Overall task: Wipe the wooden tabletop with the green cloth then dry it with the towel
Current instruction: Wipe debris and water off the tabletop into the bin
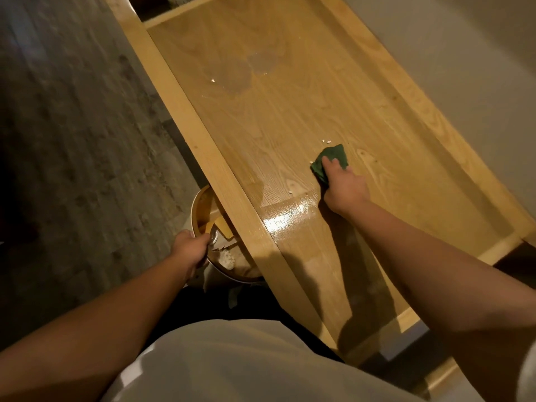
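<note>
tabletop (290,111): grained wood, wet gloss | cloth (330,162): matt green fabric | floor (72,140): possibly rough stone

The cloth (329,162) lies on the desk (290,111), under the right hand (343,185). A bin (220,256) stands left of the desk, beneath its edge; the left hand (190,250) is on its rim

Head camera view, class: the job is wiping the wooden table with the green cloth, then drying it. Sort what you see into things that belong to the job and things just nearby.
Part of the job:
- green cloth, pressed down by the right hand
- wooden tabletop
- crumbs
- wet patch

Just nearby:
- bin, its rim gripped by the left hand
- floor

No towel shows.
</note>
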A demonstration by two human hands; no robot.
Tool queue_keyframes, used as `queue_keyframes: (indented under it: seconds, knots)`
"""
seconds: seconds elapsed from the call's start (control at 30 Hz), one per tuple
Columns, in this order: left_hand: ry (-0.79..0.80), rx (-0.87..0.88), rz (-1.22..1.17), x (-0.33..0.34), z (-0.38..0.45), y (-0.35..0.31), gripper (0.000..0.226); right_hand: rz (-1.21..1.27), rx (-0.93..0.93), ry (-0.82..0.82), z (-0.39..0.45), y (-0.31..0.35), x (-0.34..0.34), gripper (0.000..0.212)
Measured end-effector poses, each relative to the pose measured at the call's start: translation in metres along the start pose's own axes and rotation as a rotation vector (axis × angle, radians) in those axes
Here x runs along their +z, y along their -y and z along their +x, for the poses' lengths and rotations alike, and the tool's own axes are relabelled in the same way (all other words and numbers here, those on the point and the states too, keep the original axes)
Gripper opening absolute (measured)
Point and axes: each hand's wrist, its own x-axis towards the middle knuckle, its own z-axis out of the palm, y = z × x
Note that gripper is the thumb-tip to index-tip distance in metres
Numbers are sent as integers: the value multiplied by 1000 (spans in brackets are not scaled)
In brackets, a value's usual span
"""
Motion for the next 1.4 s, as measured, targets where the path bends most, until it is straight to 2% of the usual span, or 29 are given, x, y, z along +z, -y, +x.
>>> queue_keyframes:
  seconds: [0.13, 0.5, 0.8, 1.0, 1.1, 1.27, 1.4]
  knots:
    - [6, 9, 27, 0, 0, 0, 14, -35, -114, 41, -5, 31, 9, 78]
    - [-9, 69, 59, -1, -5, 1, 22, -28, -294, 3, -14, 84, 28, 56]
    - [40, 62, 64, -6, -12, -2, 20, 11, -368, 72, -34, 137, 48, 58]
    - [27, 109, 0, -5, -9, 3, 18, 125, -510, 93, -50, 170, 61, 52]
    - [3, 100, -21, -8, -7, 5, 16, 359, -388, 80, -47, 167, 55, 43]
    - [2, 83, -57, -15, -5, 4, 14, 993, -206, 376, -34, 149, 32, 34]
    - [23, 85, -48, -17, -5, -2, 13, 1420, 29, 454, -35, 129, 23, 28]
